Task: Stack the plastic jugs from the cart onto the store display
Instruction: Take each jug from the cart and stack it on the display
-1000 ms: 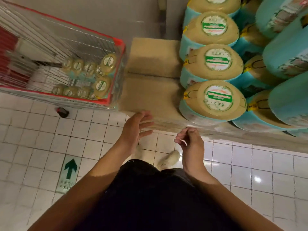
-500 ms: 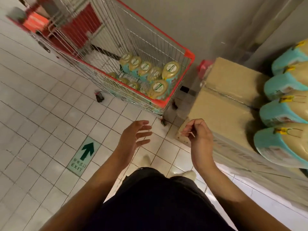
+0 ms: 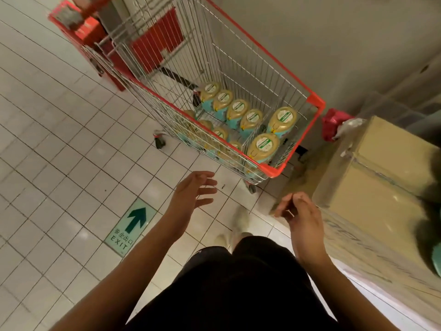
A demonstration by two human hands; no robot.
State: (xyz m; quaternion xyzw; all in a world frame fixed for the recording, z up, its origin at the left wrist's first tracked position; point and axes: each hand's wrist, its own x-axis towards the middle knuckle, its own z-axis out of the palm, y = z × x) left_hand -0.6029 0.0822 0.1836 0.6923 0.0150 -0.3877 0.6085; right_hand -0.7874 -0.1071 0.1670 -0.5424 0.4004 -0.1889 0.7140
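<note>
change: view has swung from display (image 3: 381,187) to cart (image 3: 317,101) | jugs (image 3: 262,145) lie in cart (about ten); none held | grip: left hand (image 3: 191,189) spread; right hand (image 3: 300,216) loosely curled; both empty | next: fetch likely

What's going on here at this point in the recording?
A person stands on a tiled floor facing a red-rimmed cart that holds several jugs. Both hands are empty. The left hand is spread open and the right hand is loosely curled, both held out short of the cart. No jug is being handled. Cardboard boxes sit to the right.
</note>
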